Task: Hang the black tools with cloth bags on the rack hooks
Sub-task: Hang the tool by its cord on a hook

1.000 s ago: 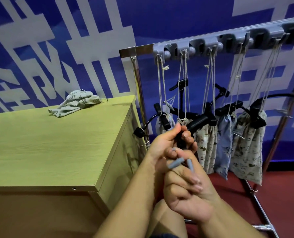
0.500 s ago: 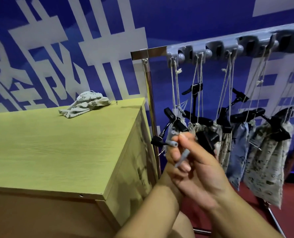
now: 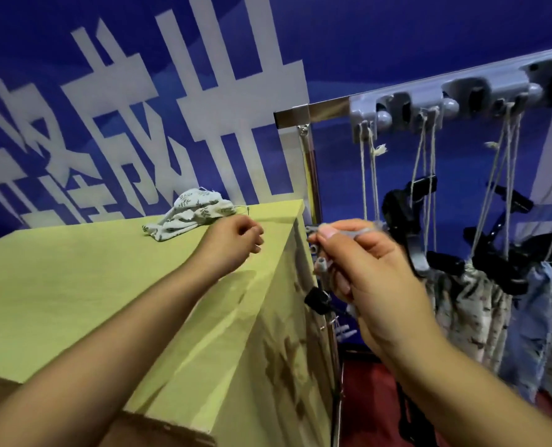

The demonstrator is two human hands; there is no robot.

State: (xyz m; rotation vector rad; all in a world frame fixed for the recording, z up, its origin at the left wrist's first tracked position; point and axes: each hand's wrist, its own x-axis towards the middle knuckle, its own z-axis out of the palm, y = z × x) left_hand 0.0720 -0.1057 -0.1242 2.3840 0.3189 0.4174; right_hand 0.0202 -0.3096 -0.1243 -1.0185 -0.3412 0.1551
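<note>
While the left hand [image 3: 235,241] hovers over the yellow-green counter [image 3: 74,285] with fingers loosely curled and holding nothing, the patterned cloth bag [image 3: 190,212] lies at its eleven o'clock, near the counter's far edge. That bag looks like the next pickup; lifting it by its drawstring should keep a loop free for a hook. At three o'clock the right hand [image 3: 361,269] pinches small grey pieces [image 3: 319,264], possibly caps, too blurred to name. Beyond it black tools [image 3: 403,217] and bags already hang from the grey rack hooks [image 3: 397,112], before a blue-and-white wall [image 3: 139,91] and a red floor [image 3: 371,398].
</note>
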